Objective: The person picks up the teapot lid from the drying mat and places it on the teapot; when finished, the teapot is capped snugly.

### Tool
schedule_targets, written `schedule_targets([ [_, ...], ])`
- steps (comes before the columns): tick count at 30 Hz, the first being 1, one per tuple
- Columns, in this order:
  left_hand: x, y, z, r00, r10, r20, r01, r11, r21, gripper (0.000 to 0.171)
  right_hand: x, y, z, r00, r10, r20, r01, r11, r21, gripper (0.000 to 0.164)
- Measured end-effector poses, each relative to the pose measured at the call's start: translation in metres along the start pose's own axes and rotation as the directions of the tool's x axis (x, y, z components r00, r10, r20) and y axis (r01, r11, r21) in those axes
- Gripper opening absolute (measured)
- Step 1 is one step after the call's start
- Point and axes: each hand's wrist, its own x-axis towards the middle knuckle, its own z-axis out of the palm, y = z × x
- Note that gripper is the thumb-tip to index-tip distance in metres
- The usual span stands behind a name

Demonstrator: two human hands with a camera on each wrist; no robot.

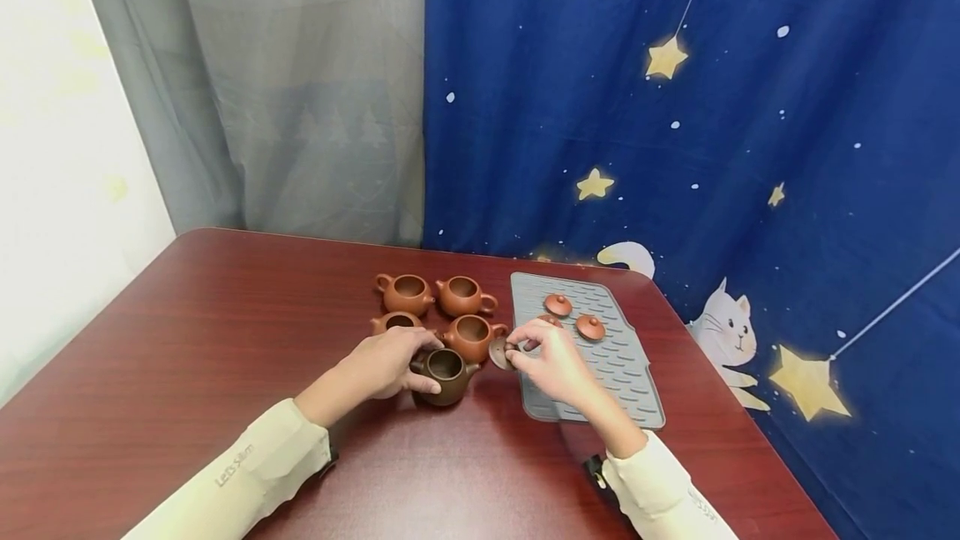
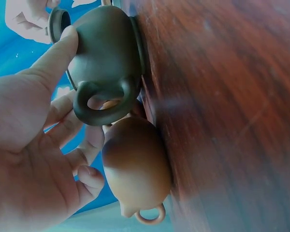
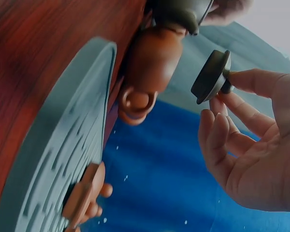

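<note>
A dark brown-green teapot (image 1: 444, 378) without a lid stands on the table, its spout toward the right. Across its rim my left hand (image 1: 390, 363) grips it, thumb (image 2: 67, 41) on the near side and fingers on the far side. To the right, my right hand (image 1: 552, 357) pinches the small knob of a matching dark lid (image 3: 212, 75) between thumb and fingertips. That lid is tilted in the air beside the teapot's spout. Right behind the dark teapot is a lidless reddish-brown teapot (image 1: 471, 338); another (image 1: 397, 321) is partly hidden behind my left hand.
Two more lidless reddish-brown teapots, a left one (image 1: 406, 295) and a right one (image 1: 461, 297), stand farther back. On the right a grey ridged mat (image 1: 600, 394) carries reddish-brown lids (image 1: 590, 327), one partly covered by my right hand. Curtains hang behind the table (image 1: 225, 340).
</note>
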Motion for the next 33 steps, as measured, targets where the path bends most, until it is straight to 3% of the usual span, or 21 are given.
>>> schedule_targets([
  [8, 0.000, 0.000, 0.000, 1.000, -0.011, -0.007, 0.011, 1.000, 0.002, 0.054, 0.007, -0.014, 0.013, 0.997, -0.071, 0.029, 0.070, 0.997, 0.036, 0.009],
  [24, 0.003, -0.003, 0.001, 1.000, -0.008, -0.006, 0.008, 1.000, -0.004, 0.054, 0.019, -0.034, 0.040, 0.992, -0.118, 0.051, 0.118, 0.993, 0.006, 0.005],
  [33, 0.002, -0.002, 0.000, 1.000, -0.027, 0.002, 0.027, 1.000, -0.003, 0.054, 0.025, -0.036, 0.049, 0.991, -0.105, 0.084, 0.105, 0.994, 0.005, 0.005],
])
